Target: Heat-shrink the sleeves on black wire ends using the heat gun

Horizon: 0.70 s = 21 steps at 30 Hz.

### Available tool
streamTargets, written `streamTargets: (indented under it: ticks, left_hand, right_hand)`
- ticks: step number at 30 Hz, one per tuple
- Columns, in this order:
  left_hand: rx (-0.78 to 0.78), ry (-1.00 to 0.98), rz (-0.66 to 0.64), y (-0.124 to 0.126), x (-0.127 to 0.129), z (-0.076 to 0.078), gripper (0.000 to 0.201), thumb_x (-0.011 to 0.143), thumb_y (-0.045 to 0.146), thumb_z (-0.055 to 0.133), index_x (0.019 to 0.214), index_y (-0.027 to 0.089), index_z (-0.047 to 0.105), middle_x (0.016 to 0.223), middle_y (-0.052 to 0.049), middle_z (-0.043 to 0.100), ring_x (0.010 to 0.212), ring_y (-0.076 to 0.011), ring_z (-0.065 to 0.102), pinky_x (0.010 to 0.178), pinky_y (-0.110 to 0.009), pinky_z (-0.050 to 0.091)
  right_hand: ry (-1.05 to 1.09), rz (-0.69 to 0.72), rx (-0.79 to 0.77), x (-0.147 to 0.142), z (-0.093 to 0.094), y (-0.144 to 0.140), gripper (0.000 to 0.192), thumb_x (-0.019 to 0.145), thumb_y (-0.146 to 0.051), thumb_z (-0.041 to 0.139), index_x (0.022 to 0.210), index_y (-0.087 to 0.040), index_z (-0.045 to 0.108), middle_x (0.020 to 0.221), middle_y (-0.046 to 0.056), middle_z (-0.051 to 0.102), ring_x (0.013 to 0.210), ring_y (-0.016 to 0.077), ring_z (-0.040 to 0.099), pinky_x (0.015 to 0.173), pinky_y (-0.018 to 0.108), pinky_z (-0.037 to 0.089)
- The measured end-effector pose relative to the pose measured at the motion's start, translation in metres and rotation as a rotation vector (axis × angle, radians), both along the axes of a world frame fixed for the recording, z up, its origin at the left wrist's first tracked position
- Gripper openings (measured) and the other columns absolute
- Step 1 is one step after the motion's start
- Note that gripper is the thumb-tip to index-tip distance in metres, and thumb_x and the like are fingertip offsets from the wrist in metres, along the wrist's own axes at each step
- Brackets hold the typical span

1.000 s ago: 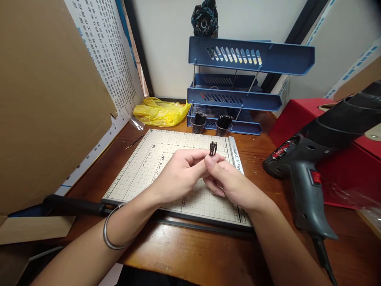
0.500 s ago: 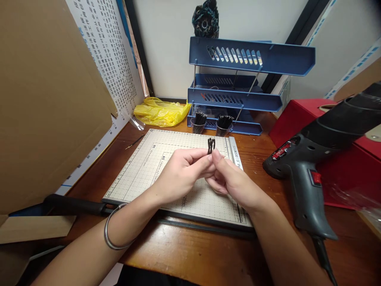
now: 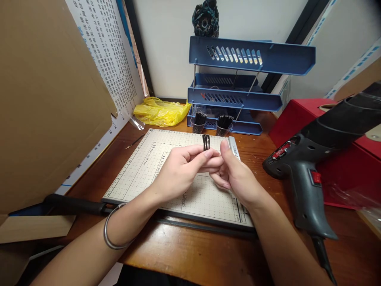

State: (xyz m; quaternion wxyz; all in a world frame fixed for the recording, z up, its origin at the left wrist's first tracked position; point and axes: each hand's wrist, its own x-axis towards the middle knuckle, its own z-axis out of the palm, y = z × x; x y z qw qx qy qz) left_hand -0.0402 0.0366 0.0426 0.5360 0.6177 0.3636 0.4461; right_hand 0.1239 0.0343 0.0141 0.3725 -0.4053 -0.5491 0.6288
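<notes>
My left hand (image 3: pixel 186 167) pinches a small bunch of short black wires (image 3: pixel 206 142) between thumb and fingertips, their upper ends standing up above the fingers. Close beside it, my right hand (image 3: pixel 238 174) has its thumb raised apart, its other fingers curled next to the left fingertips; no object shows in it. Both hands are above a cream paper cutter board (image 3: pixel 137 174) printed with a grid. Behind the board stand two clear plastic cups, the left cup (image 3: pixel 198 128) and the right cup (image 3: pixel 223 130), each packed with thin black wires with light tips.
A heat gun (image 3: pixel 309 171) stands at the right before a red box (image 3: pixel 297 113). Blue stacked trays (image 3: pixel 235 99) and a yellow plastic bag (image 3: pixel 162 112) are at the back. The cutter's black handle (image 3: pixel 74 204) sticks out left, near a cardboard panel (image 3: pixel 53 99).
My left hand has shifted slightly left with the black wires. My right thumb has lifted off them, and the right hand has drawn a little to the right.
</notes>
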Motion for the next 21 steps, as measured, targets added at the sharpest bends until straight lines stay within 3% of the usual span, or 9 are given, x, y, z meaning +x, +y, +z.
streamTargets:
  ticks: [6,9,12,16,19,21]
  left_hand:
    - [-0.034,-0.039,0.004,0.000,0.001,0.001,0.024,0.094,0.035,0.069,0.079,0.016,0.074,0.069,-0.001,0.073,0.071,-0.0164,0.070,0.072,-0.026,0.055]
    - [0.006,-0.042,0.060,0.001,0.000,0.000,0.021,0.094,0.033,0.070,0.084,0.017,0.078,0.077,-0.002,0.077,0.076,-0.0160,0.072,0.076,-0.026,0.056]
    - [0.043,-0.067,0.127,0.003,-0.001,-0.002,0.021,0.094,0.037,0.071,0.093,0.017,0.080,0.093,-0.004,0.080,0.093,-0.0173,0.073,0.086,-0.026,0.056]
    - [0.028,-0.098,0.180,0.006,-0.003,-0.004,0.026,0.094,0.041,0.070,0.099,0.018,0.080,0.104,-0.006,0.080,0.102,-0.0201,0.073,0.097,-0.030,0.053]
    - [0.017,-0.081,0.168,0.007,-0.004,-0.005,0.029,0.094,0.044,0.071,0.103,0.018,0.081,0.105,-0.007,0.080,0.106,-0.0225,0.072,0.100,-0.033,0.052]
    - [-0.001,-0.068,0.124,0.007,-0.005,-0.005,0.031,0.093,0.045,0.071,0.105,0.018,0.081,0.105,-0.007,0.080,0.108,-0.0233,0.071,0.099,-0.033,0.051]
  right_hand:
    - [0.003,-0.026,-0.020,-0.003,0.005,-0.001,0.078,0.088,-0.087,0.033,0.071,-0.018,0.065,0.039,-0.008,0.028,0.038,0.0075,0.019,0.042,0.027,0.017]
    - [0.009,-0.052,-0.005,-0.005,0.010,-0.001,0.077,0.088,-0.084,0.038,0.083,-0.016,0.074,0.041,-0.005,0.039,0.039,0.0075,0.018,0.041,0.027,0.017]
    - [-0.044,-0.173,0.047,-0.004,0.014,0.000,0.075,0.087,-0.083,0.044,0.078,-0.016,0.077,0.048,0.001,0.052,0.042,0.0076,0.021,0.042,0.027,0.020]
    - [-0.155,-0.401,0.180,0.000,0.017,0.000,0.059,0.082,-0.075,0.063,0.079,-0.018,0.079,0.048,-0.002,0.042,0.049,0.0109,0.034,0.050,0.028,0.029]
    - [-0.159,-0.306,0.228,0.000,0.017,-0.002,0.044,0.083,-0.063,0.071,0.080,-0.019,0.078,0.049,-0.005,0.036,0.051,0.0105,0.035,0.052,0.027,0.030]
    - [-0.148,-0.207,0.217,-0.001,0.016,-0.003,0.035,0.085,-0.053,0.072,0.081,-0.019,0.077,0.051,-0.005,0.039,0.051,0.0087,0.033,0.051,0.026,0.028]
